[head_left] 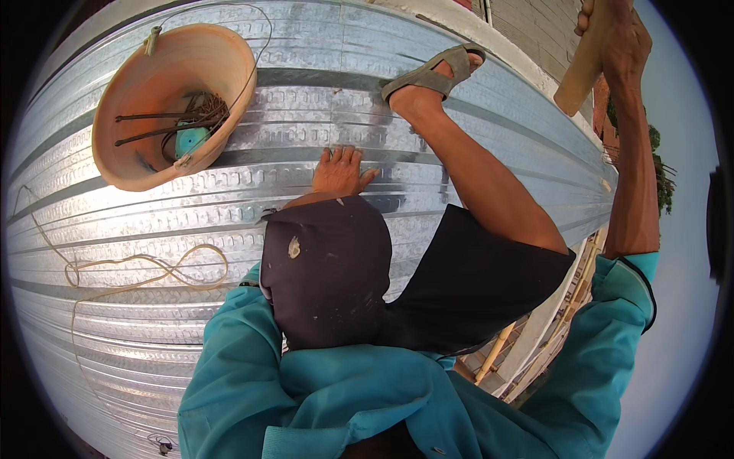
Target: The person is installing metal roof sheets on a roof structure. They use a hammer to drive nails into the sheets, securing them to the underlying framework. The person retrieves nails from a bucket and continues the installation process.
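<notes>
My left hand (340, 170) lies flat on the ribbed, shiny metal decking (306, 115), its fingers spread and nothing in it. My left knee hides most of that forearm. Up at the far right, my right hand (625, 50) is raised with its fingers wrapped round a thick, tan piece of wood (587, 65). The wood's lower end points down and left, and its upper end runs out of the picture. Left of my left hand stands an orange plastic bucket (115, 115), tilted toward me.
Inside the bucket are a bundle of thin wire (208, 107), two dark rods (157, 116) and a turquoise round item (191, 140). A pale cord (153, 260) loops over the decking at left. My sandalled foot (432, 76) rests near the far concrete edge (520, 57).
</notes>
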Demonstrator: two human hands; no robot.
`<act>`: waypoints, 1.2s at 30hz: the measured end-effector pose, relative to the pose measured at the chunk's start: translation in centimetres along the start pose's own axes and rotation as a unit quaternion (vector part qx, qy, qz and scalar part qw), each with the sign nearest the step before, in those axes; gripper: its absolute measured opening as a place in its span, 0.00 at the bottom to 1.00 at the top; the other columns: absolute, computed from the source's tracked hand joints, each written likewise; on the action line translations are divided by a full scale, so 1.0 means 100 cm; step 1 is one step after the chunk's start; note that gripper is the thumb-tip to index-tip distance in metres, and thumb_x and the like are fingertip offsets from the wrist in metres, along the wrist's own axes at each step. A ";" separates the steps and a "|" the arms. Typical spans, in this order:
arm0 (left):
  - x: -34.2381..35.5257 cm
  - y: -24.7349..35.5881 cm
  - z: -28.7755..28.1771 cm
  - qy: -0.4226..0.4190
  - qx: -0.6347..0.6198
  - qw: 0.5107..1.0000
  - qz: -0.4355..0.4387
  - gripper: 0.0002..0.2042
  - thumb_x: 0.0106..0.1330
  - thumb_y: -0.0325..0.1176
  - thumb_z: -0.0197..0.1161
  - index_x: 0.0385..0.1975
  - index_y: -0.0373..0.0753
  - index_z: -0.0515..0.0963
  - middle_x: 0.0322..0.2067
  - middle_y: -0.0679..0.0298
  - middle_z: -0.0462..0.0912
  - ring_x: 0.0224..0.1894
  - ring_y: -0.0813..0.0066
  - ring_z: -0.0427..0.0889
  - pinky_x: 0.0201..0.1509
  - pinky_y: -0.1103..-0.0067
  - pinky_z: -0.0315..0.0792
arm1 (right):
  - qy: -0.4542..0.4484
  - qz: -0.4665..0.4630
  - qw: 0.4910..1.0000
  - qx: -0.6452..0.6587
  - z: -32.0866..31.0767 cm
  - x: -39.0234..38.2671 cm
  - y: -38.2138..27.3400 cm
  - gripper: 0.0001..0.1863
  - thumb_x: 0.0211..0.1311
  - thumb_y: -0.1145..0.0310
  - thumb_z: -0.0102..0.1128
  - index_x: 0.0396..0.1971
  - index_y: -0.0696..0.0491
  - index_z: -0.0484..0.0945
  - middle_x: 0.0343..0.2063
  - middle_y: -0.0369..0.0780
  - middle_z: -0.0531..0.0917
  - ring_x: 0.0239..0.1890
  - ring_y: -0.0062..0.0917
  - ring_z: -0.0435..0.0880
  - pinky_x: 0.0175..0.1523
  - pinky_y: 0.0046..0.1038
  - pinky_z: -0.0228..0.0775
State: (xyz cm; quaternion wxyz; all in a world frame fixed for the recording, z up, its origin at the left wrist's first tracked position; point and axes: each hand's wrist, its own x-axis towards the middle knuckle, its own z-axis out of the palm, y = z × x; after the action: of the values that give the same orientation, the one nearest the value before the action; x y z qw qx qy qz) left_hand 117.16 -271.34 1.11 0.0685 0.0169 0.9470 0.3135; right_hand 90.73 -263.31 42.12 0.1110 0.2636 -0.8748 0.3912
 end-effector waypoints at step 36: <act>-0.008 -0.012 0.011 0.041 0.052 0.996 -0.053 0.29 0.71 0.60 0.56 0.60 0.43 0.77 0.61 0.59 0.78 0.68 0.60 0.71 0.74 0.57 0.58 | -0.515 -0.143 0.845 0.030 0.114 -0.166 0.322 0.24 0.72 0.53 0.59 0.54 0.60 0.73 0.38 0.53 0.83 0.33 0.53 0.84 0.37 0.46 0.76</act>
State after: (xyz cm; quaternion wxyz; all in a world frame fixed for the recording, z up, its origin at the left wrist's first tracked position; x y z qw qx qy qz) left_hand 118.12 -271.70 -0.37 0.0449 -0.0426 0.9636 0.2601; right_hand 87.16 -247.72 7.69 -0.3089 0.5522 -0.7466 0.2055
